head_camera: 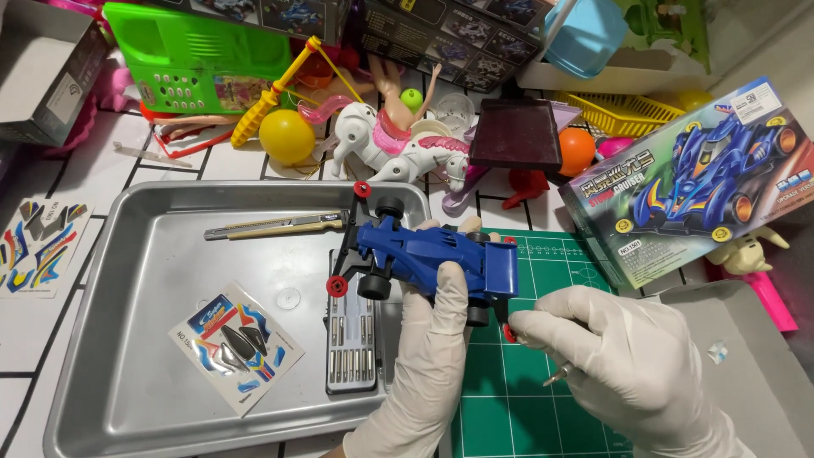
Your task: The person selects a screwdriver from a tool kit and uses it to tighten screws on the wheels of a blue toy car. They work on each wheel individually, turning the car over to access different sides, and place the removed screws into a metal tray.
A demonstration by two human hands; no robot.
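Blue toy race car (432, 259): plastic body, black wheels, red rollers at corners. Held off tabletop, tilted on side, nose toward left, over edge of metal tray and green mat. Thin tool (560, 373): metal tip visible, near car's rear red roller.

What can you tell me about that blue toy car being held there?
The toy car is a glossy blue plastic racer with black wheels and small red rollers on a black front bumper. It lies nose toward the left, raised above the edge of the metal tray and the green mat. The gloved left hand grips its body from below; the gloved right hand, holding a small tool, touches a red roller at its rear.
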